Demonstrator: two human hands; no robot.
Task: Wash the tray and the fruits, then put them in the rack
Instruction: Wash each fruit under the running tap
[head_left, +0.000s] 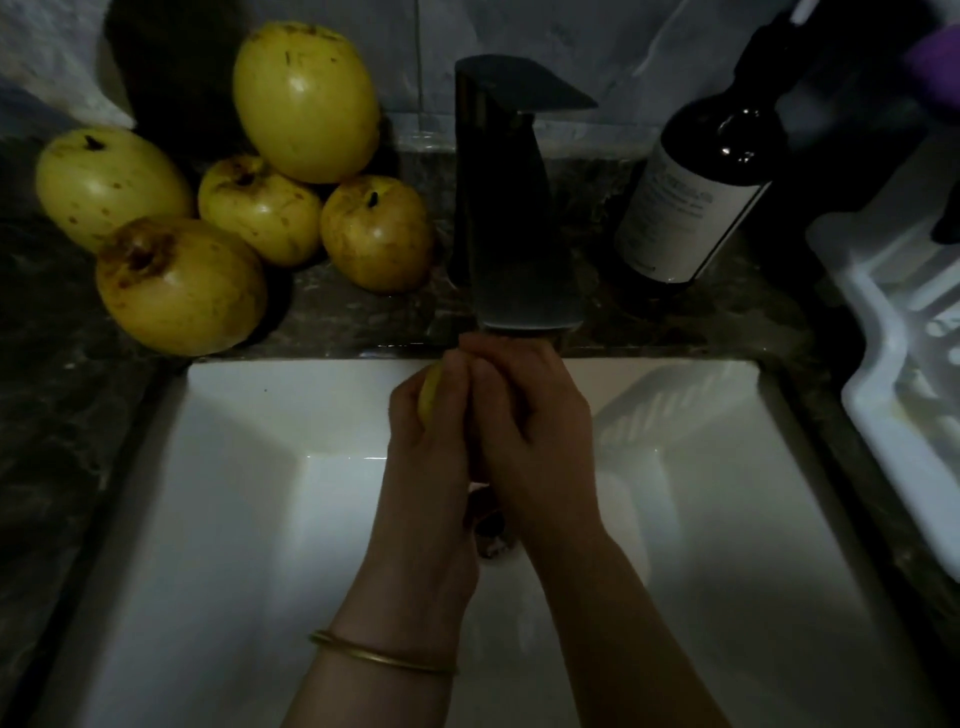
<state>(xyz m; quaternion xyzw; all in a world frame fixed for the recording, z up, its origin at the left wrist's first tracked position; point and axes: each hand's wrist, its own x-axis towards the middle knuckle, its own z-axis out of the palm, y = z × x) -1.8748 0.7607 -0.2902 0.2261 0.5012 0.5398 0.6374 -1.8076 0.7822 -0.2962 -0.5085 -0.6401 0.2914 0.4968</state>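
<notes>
Hands meet over a white sink (234, 493), right below the flat mouth of a dark metal faucet (514, 208). The left hand (434, 431) and the right hand (530, 415) are both curled round one fruit (429, 397), fingers closed over it and knuckles touching. Only a narrow strip of smooth yellow skin shows, at the left side beside the left fingers. So much of it is covered that I cannot tell which way its stem end points or how its long axis runs. A thin metal bangle (384, 657) circles the left wrist. The round metal drain (491, 530) shows between the two wrists, on the sink floor.

The sink is square and glossy, with sloping walls, set into a dark mottled stone counter (363, 312).

On the counter at the far left lies a heap of fruits (260, 213), five in all, touching each other. They are yellow, rounded and waxy, with brown freckles and bruises. The largest is egg-shaped and stands on end against the far wall, its long axis roughly upright. The four in front show dark, dried blossom ends turned upward.

Right of the faucet stands a dark glass bottle (696, 197) with a white label. At the right edge sits a white plastic rack (883, 395) with slatted bars.
</notes>
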